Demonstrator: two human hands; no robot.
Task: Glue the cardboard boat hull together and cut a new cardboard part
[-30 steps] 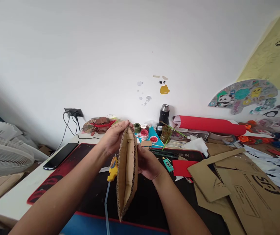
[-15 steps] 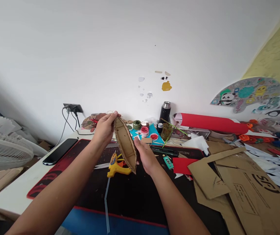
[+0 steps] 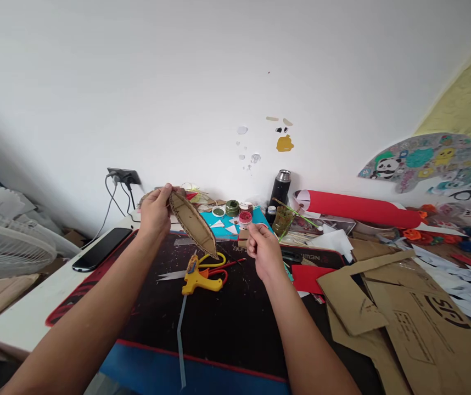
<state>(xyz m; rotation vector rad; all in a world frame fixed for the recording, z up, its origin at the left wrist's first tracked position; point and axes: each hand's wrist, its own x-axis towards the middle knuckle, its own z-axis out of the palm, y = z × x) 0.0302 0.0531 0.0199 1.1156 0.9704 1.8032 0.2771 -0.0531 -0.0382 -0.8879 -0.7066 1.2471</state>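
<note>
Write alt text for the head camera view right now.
A left hand holds a boat-shaped cardboard piece by one end, while the right hand is raised apart from it. Below, a yellow glue gun and scissors lie on a dark mat, with small jars behind.

At the left edge, below mid-height, stands a white fan (image 3: pixel 13 249); a dark phone (image 3: pixel 101 250) lies right of it. Cables run from a black socket block (image 3: pixel 123 176) left of centre. Right of centre, a black flask (image 3: pixel 280 188) stands near a red roll (image 3: pixel 359 210). A yellow sheet (image 3: pixel 461 101) hangs at upper right; white paper strips (image 3: pixel 458 280) pile up at the right edge.
</note>
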